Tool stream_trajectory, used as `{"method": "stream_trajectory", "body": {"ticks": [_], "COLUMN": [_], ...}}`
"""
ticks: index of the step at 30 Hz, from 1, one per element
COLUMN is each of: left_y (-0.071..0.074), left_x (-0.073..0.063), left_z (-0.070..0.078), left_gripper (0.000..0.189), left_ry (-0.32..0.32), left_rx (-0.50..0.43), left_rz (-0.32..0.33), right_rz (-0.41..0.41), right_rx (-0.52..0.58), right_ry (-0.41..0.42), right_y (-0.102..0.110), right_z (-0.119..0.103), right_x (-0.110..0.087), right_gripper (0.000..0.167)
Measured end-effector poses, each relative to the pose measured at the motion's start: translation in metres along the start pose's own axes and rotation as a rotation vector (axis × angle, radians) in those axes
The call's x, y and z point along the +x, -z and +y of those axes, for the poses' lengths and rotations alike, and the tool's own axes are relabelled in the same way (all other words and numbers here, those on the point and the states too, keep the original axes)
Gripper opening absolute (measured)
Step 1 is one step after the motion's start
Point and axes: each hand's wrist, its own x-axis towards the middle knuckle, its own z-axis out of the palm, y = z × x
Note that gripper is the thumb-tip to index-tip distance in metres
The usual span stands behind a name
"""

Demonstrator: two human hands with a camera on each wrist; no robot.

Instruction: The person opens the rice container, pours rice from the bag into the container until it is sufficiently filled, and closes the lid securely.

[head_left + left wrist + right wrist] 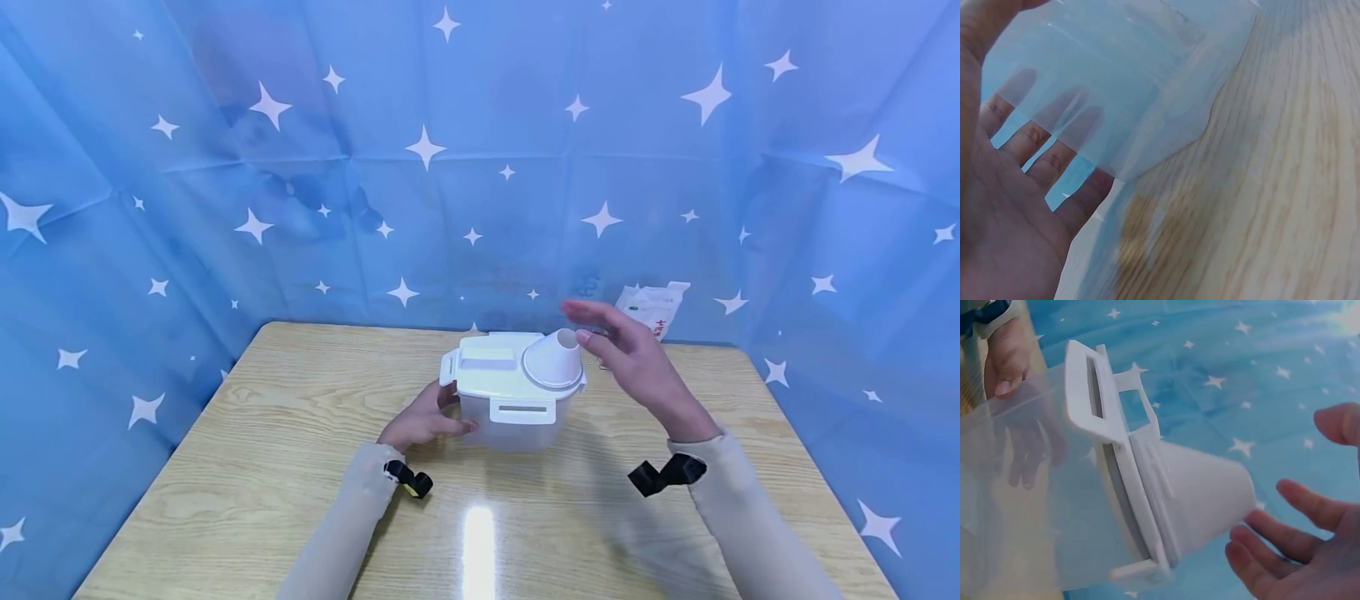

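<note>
A translucent plastic storage container (517,437) stands upright on the table, its white lid (480,385) carrying side clips and a cone-shaped spout (553,365). My left hand (426,421) grips the container's left end, thumb on the near side; its other fingers show through the clear wall (1141,94) in the left wrist view. Beside the spout, my right hand (637,358) is raised with fingers spread and nothing held. In the right wrist view its fingertips (1257,519) come right up to the spout's narrow mouth; whether they touch it I cannot tell.
Behind my right hand, a white bag (651,304) with red printing stands at the table's back edge. The wood-grained table (262,467) meets a blue curtain (487,108) with white stars at the back and both sides.
</note>
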Motion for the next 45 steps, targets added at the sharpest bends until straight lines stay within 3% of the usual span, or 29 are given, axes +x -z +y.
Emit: {"method": "stream_trajectory", "body": {"ticks": [8,15,18,21,28,45], "left_y": [0.001,0.0,-0.001,-0.001,-0.001,-0.001], "left_x": [0.001,0.001,0.001,0.001,0.001,0.0], "left_z": [-0.001,0.0,0.0,0.0,0.0,0.0], "left_gripper": [0.081,0.079,0.08,0.08,0.078,0.079], "left_ry": [0.01,0.013,0.015,0.01,-0.007,-0.001], "left_rx": [0.007,-0.004,-0.002,-0.001,-0.007,-0.01], "left_rz": [0.002,0.009,0.011,0.012,0.01,0.013], "right_rz": [-0.049,-0.082,-0.102,-0.15,-0.248,-0.279], "right_rx": [0.202,0.556,0.65,0.688,0.739,0.842], "right_ry": [-0.21,-0.294,-0.336,-0.367,-0.42,-0.479], "right_y": [0.011,0.017,0.018,0.017,0.012,0.005], "right_z": [0.021,0.043,0.054,0.065,0.087,0.101], "right_x": [0.001,0.003,0.004,0.004,0.002,0.0], "right_gripper": [0.051,0.064,0.066,0.059,0.021,0.021]}}
